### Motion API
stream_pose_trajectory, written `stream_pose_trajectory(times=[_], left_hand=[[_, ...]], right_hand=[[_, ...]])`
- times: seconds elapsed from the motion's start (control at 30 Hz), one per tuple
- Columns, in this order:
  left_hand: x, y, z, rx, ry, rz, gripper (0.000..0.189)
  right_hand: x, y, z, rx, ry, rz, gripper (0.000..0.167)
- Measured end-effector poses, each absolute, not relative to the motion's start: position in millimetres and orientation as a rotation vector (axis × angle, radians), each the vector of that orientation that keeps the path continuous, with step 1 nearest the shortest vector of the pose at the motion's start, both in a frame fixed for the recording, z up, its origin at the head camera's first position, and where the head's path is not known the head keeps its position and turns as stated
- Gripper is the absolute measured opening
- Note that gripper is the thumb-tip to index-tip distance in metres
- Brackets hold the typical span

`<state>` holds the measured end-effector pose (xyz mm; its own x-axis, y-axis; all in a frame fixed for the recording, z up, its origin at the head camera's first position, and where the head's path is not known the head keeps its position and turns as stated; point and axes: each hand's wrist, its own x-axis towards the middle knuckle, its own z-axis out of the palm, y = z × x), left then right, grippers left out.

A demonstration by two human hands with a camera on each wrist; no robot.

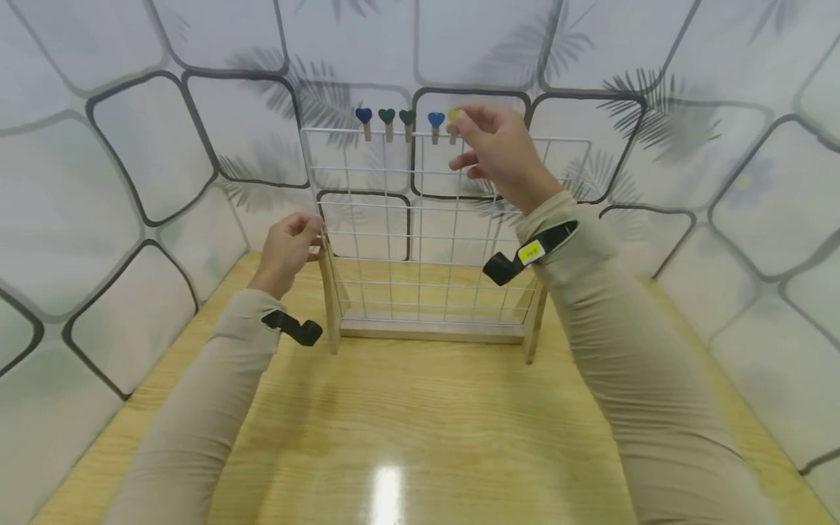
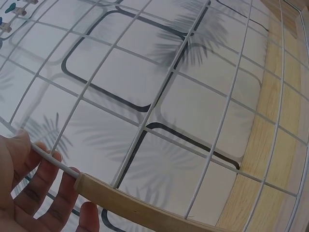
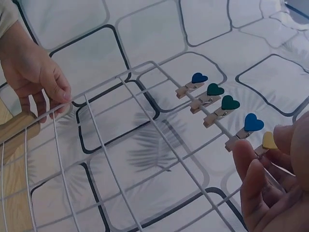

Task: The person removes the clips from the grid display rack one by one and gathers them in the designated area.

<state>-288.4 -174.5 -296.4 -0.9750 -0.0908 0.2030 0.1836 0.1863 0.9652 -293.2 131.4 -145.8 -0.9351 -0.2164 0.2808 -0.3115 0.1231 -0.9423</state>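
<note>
A white wire grid (image 1: 420, 235) stands upright in a wooden base. Along its top wire sit small wooden clothespins with hearts: a dark blue heart clothespin (image 3: 197, 80), two green heart clothespins (image 3: 215, 90) and a brighter blue heart clothespin (image 3: 250, 124). At the right end of this row, my right hand (image 1: 502, 149) pinches a yellow heart clothespin (image 3: 268, 141) between thumb and fingers, right at the top wire. My left hand (image 1: 289, 244) grips the grid's left side wire (image 2: 50, 158) just above the wooden post (image 2: 130, 203), thumb on one side and fingers on the other.
The wooden base bar (image 1: 433, 332) joins two slanted posts on a light wood-grain table (image 1: 420, 408). Patterned panels (image 1: 590, 58) with dark rounded outlines and leaf prints rise behind and on both sides. Black straps (image 1: 554, 240) circle both sleeves.
</note>
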Motion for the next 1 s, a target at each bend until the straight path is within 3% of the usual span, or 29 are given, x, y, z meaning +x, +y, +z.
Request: stream_pose_trajectory(times=[0.4,0.7,1.0], left_hand=[[-291,-175,-297,-0.085,-2.219,-1.891,0.025],[-288,-174,-295,-0.062,-2.269,-1.842,0.028],[-287,-175,-294,-0.058,-2.294,-1.814,0.032]], right_hand=[[-294,115,-134,0.282,-2.336,1.947,0.026],[-294,109,-139,0.249,-2.226,1.987,0.01],[-280,112,-127,0.305,-1.956,2.102,0.019]])
